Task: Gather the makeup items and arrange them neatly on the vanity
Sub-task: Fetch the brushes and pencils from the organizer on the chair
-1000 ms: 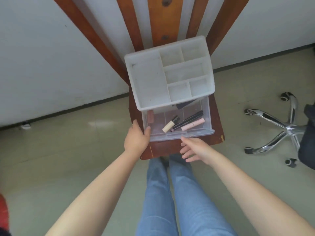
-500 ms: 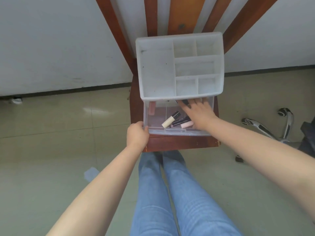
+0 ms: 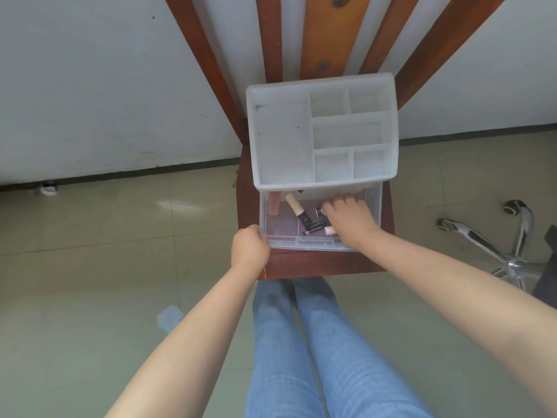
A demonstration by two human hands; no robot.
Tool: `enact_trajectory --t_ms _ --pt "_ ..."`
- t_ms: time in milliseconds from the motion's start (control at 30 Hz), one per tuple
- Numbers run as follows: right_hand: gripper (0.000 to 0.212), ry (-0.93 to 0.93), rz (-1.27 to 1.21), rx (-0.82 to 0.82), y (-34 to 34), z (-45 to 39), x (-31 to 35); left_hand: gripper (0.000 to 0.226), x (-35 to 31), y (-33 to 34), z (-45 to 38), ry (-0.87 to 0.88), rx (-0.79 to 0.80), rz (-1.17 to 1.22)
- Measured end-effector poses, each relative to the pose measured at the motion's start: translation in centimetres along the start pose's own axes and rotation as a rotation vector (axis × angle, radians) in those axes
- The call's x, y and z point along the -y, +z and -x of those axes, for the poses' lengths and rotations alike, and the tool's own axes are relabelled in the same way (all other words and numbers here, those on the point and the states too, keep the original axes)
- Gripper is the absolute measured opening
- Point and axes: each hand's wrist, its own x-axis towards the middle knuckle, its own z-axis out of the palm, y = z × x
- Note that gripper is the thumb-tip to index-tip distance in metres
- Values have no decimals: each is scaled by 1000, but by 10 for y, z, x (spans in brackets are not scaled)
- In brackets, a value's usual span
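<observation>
At frame centre, a white plastic compartment organiser (image 3: pixel 321 134) sits on a reddish wooden chair seat (image 3: pixel 316 265), its clear plastic drawer (image 3: pixel 278 233) pulled out. The left hand (image 3: pixel 250 250) grips the drawer's front corner; the right hand (image 3: pixel 351 221) reaches inside, fingers curled over small items, though whether the grip has closed cannot be told. The cream-and-black tube (image 3: pixel 298 211) looks light, rigid and smooth, best pinched mid-barrel.
</observation>
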Motion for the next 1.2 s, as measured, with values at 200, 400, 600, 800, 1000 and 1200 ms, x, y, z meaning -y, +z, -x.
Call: enact_trajectory --t_ms 200,400,600,800,1000,1200 --pt "49 13 -78 -24 2 -2 -2 32 -2 0 0 -22 3 -29" --pt "47 -14 -151 -38 2 4 -4 21 -5 -2 1 -17 15 -58" --pt "46 -26 -245 -75 -2 11 -6 20 -3 1 3 3 1 -109" --pt "30 26 -574 -232 -6 58 -19 33 -11 5 13 305 -187 -336" --pt "27 633 -1265 -353 23 95 -19 44 -45 26 5 244 -37 -344" --pt "33 776 -1402 -258 45 77 -9 52 -59 47 -6 199 -59 -390"
